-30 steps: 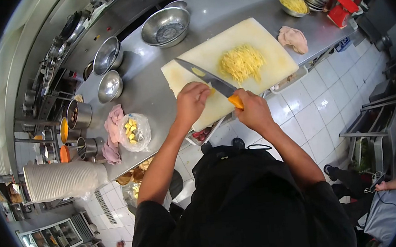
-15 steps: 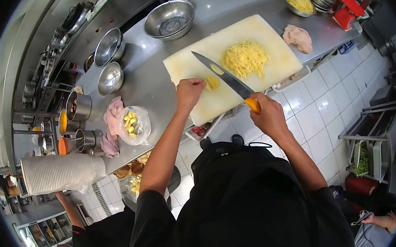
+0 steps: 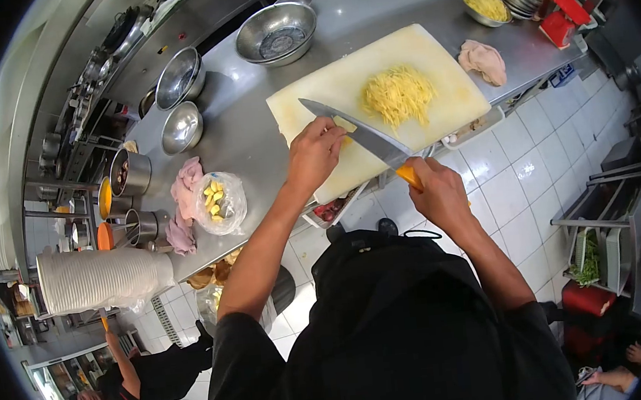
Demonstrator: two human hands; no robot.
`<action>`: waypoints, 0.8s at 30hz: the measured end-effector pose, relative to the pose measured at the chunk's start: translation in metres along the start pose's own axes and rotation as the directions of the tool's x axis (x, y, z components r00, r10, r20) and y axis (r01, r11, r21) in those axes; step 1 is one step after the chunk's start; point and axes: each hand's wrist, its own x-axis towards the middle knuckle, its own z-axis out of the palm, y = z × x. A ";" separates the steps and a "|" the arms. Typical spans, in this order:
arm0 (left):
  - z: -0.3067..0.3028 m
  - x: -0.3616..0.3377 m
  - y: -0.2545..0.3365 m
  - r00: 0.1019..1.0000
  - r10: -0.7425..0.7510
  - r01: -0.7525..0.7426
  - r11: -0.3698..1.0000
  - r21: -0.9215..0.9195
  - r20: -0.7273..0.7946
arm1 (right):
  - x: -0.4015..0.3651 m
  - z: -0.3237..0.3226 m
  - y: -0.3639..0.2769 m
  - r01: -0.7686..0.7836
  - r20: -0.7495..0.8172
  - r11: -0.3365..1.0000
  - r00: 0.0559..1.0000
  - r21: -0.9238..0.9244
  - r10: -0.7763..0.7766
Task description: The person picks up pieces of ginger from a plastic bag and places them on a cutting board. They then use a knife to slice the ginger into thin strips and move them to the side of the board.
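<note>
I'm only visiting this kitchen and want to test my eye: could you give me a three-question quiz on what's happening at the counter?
1. True or false: the right hand grips the orange-handled knife.
2. What does the left hand hold down by the blade? A) a yellow piece B) a steel bowl C) a pink cloth
3. Fill in: the shredded yellow pile lies on the white ____.

Key: 1 true; 2 A; 3 cutting board.

Orange-handled knife [image 3: 356,132] angled across white board [image 3: 311,94], yellow slice [image 3: 344,125] beside blade
</note>
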 end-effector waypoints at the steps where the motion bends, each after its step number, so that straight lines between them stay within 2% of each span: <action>1: -0.001 0.000 -0.001 1.000 0.027 -0.027 1.000 0.016 0.005 | 0.000 0.000 0.000 0.007 -0.003 1.000 1.000 0.001 -0.007; 7: -0.005 0.004 -0.005 0.986 0.158 -0.161 0.985 0.058 0.057 | -0.002 0.000 -0.001 0.002 0.010 1.000 1.000 -0.003 -0.002; 10: -0.005 0.004 -0.008 0.985 0.175 -0.175 0.984 0.037 0.006 | -0.002 -0.002 -0.002 -0.024 0.023 1.000 0.999 0.000 0.024; 11: -0.004 0.003 -0.009 0.999 0.027 -0.028 0.996 -0.083 -0.017 | -0.002 -0.004 -0.003 -0.045 0.028 0.999 0.999 0.003 0.045; 13: 0.001 -0.001 -0.009 0.964 -0.267 0.252 0.913 -0.320 -0.004 | -0.002 -0.005 -0.002 -0.080 0.019 0.997 0.997 0.014 0.080; 14: 0.003 -0.001 -0.009 0.895 -0.439 0.428 0.792 -0.436 0.081 | -0.003 -0.006 0.001 -0.092 0.008 0.995 0.996 0.023 0.092; 16: 0.006 -0.001 -0.010 0.660 -0.689 0.699 0.416 -0.582 0.300 | -0.004 -0.007 0.005 -0.117 0.003 0.992 0.993 0.047 0.117; 19: 0.017 -0.003 -0.021 0.537 -0.742 0.752 0.208 -0.625 0.400 | -0.006 -0.005 0.006 -0.146 0.016 0.986 0.989 0.075 0.145; 22: 0.026 -0.004 -0.030 0.506 -0.750 0.781 0.189 -0.595 0.425 | -0.008 -0.002 0.006 -0.148 0.027 0.987 0.989 0.060 0.146; 23: 0.028 -0.007 -0.030 0.661 -0.704 0.707 0.465 -0.533 0.261 | -0.008 -0.002 0.005 -0.147 0.031 0.988 0.989 0.040 0.146; 24: 0.027 -0.009 -0.024 0.798 -0.592 0.580 0.701 -0.415 0.114 | -0.008 -0.002 0.004 -0.147 0.034 0.989 0.989 0.021 0.147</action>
